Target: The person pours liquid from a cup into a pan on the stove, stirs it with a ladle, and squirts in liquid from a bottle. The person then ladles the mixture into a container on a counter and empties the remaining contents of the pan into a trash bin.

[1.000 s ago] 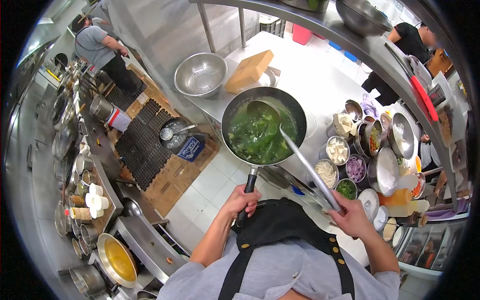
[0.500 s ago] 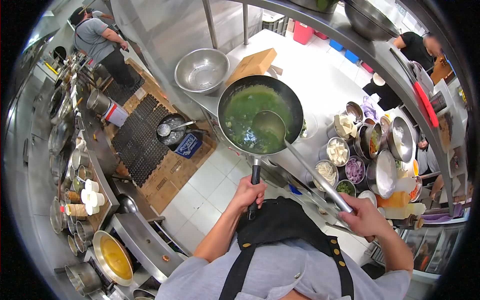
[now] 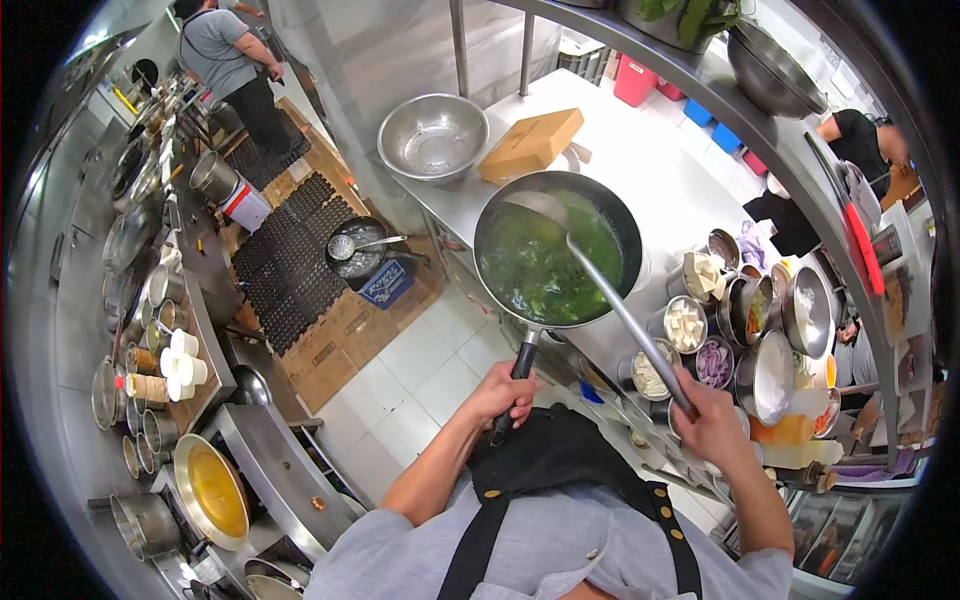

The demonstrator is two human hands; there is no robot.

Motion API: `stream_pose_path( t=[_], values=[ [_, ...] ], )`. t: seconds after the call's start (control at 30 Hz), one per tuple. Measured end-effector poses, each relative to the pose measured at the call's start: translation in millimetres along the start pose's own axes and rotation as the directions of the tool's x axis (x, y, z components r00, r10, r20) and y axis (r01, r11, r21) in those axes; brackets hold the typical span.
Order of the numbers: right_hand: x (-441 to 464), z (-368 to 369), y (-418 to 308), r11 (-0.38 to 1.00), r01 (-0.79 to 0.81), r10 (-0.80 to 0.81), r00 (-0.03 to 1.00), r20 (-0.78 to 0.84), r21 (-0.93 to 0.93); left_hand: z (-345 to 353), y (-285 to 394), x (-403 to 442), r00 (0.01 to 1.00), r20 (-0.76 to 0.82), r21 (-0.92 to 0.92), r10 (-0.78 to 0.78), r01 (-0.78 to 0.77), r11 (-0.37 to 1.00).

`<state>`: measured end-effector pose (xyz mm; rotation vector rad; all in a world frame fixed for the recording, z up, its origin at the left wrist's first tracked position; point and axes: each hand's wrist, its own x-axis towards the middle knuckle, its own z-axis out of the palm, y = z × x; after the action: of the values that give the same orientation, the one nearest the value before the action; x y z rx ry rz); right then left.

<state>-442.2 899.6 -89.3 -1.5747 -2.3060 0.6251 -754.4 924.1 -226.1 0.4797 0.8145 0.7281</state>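
My left hand (image 3: pixel 500 393) is wrapped around the black handle of a dark wok (image 3: pixel 632 235), its pan out over the steel counter's edge. A green soup with leafy bits (image 3: pixel 560 270) fills much of it. In my right hand (image 3: pixel 708 415) is the long handle of a metal ladle (image 3: pixel 610 290). The ladle's bowl lies at the wok's far left rim, over the soup. Steel containers of white cubes (image 3: pixel 685 325), sliced purple onion (image 3: pixel 713 362) and pale strips (image 3: pixel 655 370) stand near my right hand.
A steel mixing bowl (image 3: pixel 433 137) and a cardboard box (image 3: pixel 532 143) sit behind the wok. An overhead shelf (image 3: pixel 690 65) crosses the upper right. At left is a stove line with a pan of yellow liquid (image 3: pixel 220 490). Other people work at far left and right.
The ladle's bowl has swept from the wok's right-middle to its far left rim. My right hand has shifted left and up. The wok appears slightly farther right and lower in view.
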Motion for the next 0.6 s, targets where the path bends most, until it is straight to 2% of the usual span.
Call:
stream_pose_path(
  t=[0.07, 0.13, 0.17, 0.2, 0.27, 0.3, 0.33, 0.37, 0.4, 0.43, 0.47, 0.53, 0.57, 0.6],
  values=[
    [11.9, 8.5, 14.3, 0.997, 0.022, -0.024, 0.999, -0.023, -0.071, 1.5, -1.1, -1.4, 1.0, 0.008, -0.002, -0.007, 0.007, 1.0],
    [21.5, 16.3, 21.4, 0.999, -0.031, 0.031, 0.999, 0.019, 0.013, 1.7, -4.6, -1.7, 1.0, 0.008, 0.043, -0.006, 0.005, 0.999],
    [21.9, 22.7, 27.9, 0.989, -0.124, 0.117, 0.99, 0.083, 0.081, 2.4, -4.1, -0.7, 1.0, 0.01, 0.047, -0.005, 0.004, 0.999],
    [21.0, 29.6, 31.2, 0.989, -0.123, 0.117, 0.99, 0.079, 0.082, 3.3, -3.7, 0.1, 1.0, 0.004, 0.074, 0.004, -0.005, 0.997],
    [20.6, 36.5, 27.5, 0.971, -0.006, -0.004, 0.999, 0.044, 0.237, 6.0, -2.5, 1.9, 1.0, -0.005, 0.102, 0.014, -0.014, 0.995],
    [17.2, 31.3, 21.3, 0.872, -0.29, 0.196, 0.945, 0.262, 0.395, 7.5, -0.2, 3.7, 1.0, -0.007, 0.109, 0.014, -0.013, 0.994],
    [16.8, 22.5, 7.3, 0.87, -0.291, 0.196, 0.945, 0.262, 0.398, 8.3, 0.6, 4.2, 1.0, -0.01, 0.113, 0.011, -0.01, 0.994],
    [17.3, 13.7, -6.1, 0.629, -0.519, 0.289, 0.847, 0.446, 0.579, 8.6, 1.8, 4.3, 1.0, -0.011, 0.117, 0.009, -0.008, 0.993],
    [17.3, 8.4, -14.5, 0.305, -0.699, 0.298, 0.716, 0.632, 0.647, 9.1, 2.5, 5.0, 1.0, -0.029, 0.128, 0.007, -0.003, 0.992],
    [15.7, 7.5, -17.7, 0.233, -0.708, 0.277, 0.705, 0.653, 0.666, 9.7, 2.2, 4.8, 0.999, -0.047, 0.139, 0.003, 0.004, 0.99],
    [13.8, 7.1, -17.8, 0.228, -0.708, 0.277, 0.705, 0.652, 0.668, 9.5, 2.8, 4.6, 0.999, -0.047, 0.142, -0.001, 0.007, 0.99],
    [10.8, 6.8, -17.9, 0.067, -0.71, 0.22, 0.696, 0.683, 0.701, 7.6, 5.5, 2.9, 0.997, -0.073, 0.131, -0.013, 0.023, 0.991],
    [8.9, 6.6, -18.8, 0.064, -0.708, 0.22, 0.697, 0.682, 0.703, 6.4, 7.2, 1.8, 0.997, -0.073, 0.134, -0.014, 0.024, 0.991],
    [6.4, 6.5, -20.2, 0.004, -0.707, 0.21, 0.692, 0.69, 0.707, 5.2, 8.4, 0.8, 0.998, -0.068, 0.152, -0.015, 0.025, 0.988]
  ],
)
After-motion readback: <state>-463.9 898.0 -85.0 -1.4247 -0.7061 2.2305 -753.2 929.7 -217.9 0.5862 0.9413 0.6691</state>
